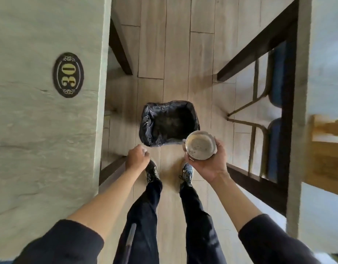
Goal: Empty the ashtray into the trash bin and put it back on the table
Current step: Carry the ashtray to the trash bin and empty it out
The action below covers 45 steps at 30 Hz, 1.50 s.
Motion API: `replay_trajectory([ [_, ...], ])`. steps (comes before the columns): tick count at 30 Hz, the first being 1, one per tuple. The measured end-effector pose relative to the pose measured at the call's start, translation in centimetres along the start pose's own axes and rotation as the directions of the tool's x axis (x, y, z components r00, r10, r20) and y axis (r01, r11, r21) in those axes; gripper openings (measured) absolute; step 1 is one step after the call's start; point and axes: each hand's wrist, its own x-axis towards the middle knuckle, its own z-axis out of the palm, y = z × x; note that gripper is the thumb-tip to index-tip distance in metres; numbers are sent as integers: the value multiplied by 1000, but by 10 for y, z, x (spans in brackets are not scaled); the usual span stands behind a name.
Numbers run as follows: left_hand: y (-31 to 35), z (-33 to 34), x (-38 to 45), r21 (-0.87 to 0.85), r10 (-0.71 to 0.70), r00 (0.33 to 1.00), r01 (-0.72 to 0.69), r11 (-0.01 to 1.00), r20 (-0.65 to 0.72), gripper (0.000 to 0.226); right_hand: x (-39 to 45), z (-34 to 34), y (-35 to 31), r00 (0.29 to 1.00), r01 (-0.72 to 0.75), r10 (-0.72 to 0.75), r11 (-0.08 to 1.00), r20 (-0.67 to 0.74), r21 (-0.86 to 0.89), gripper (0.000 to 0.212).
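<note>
A round metal ashtray (200, 145) with grey ash residue inside sits upright in my right hand (212, 162), which grips it from below and the side. It is held just to the right of and nearer than the trash bin (169, 123), a small bin lined with a black bag standing on the wooden floor between two tables. My left hand (136, 158) hangs in a loose fist beside the left table's edge, something small and white may be pinched in its fingers, too blurred to tell.
A grey table (46, 130) with an oval "30" plaque (68, 74) fills the left. Another table (301, 111) stands at the right, with blue-seated chairs (278, 77) under it and a wooden box (328, 155) on top. My feet stand on the floor just before the bin.
</note>
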Motion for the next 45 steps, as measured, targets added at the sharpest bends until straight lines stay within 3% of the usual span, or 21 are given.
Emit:
replay_trajectory([
  [7,0,44,93,-37,-151,985,148,988,-83,12,89,-28,-30,996,-92,93,996,-14,15,67],
  [11,-13,79,128,-90,-213,973,206,974,-86,36,131,-45,-41,993,-111,110,993,-36,-32,74],
  [14,-18,95,142,-105,-198,976,189,976,-89,42,156,-57,-48,993,-103,100,993,-60,-51,87],
  [21,-23,106,164,-79,-144,971,131,988,-190,29,191,-70,-56,995,-61,58,997,-78,-37,88],
  [23,-22,106,170,-68,-150,971,140,988,-186,28,198,-69,-58,995,-47,42,997,-86,-65,84],
  [26,-23,104,179,-29,-146,976,143,989,-161,22,211,-69,-59,995,-20,7,992,-100,-126,63],
  [28,-25,104,184,-9,-142,978,142,990,-151,20,223,-68,-56,992,-9,-17,976,-122,-216,57],
  [31,-29,107,187,-1,-133,979,134,991,-154,23,238,-60,-50,977,-13,-70,923,-202,-384,66],
  [34,-31,109,187,-8,-117,979,117,993,-167,29,250,-49,-43,964,-12,-127,858,-234,-514,46],
  [36,-31,110,186,-21,-115,978,113,993,-173,33,256,-42,-39,954,-30,-139,837,-265,-547,37],
  [41,-33,111,186,-53,-127,978,120,991,-167,37,268,-33,-33,924,-34,-194,817,-331,-576,38],
  [45,-30,111,184,-55,-142,975,135,989,-171,38,275,-29,-36,900,-44,-277,712,-337,-701,24],
])
